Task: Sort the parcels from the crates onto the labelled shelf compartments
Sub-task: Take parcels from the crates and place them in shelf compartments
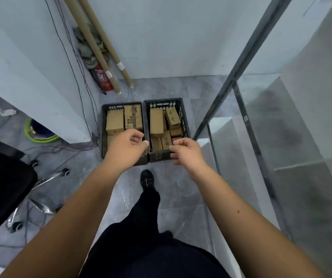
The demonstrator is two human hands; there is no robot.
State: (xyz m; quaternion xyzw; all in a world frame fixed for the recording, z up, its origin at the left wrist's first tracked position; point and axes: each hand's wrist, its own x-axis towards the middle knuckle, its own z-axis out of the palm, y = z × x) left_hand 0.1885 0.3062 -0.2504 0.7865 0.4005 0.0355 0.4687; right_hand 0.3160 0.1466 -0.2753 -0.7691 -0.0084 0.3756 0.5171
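Two crates (162, 101) of parcels (156, 122) lie just beneath the empty hands (125, 147).

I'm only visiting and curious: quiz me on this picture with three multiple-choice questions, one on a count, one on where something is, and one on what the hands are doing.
1. How many black plastic crates hold brown cardboard parcels?
A. one
B. two
C. four

2. Where is the red fire extinguisher?
A. inside a crate
B. in the wall corner beyond the crates
C. in the person's right hand

3. What do the two hands hold?
A. nothing
B. a parcel each
C. one crate together

Answers:
1 B: two crates sit side by side on the floor.
2 B: it leans in the corner behind the long cardboard tubes.
3 A: the left hand and the right hand hover over the crates, fingers loosely curled and empty.
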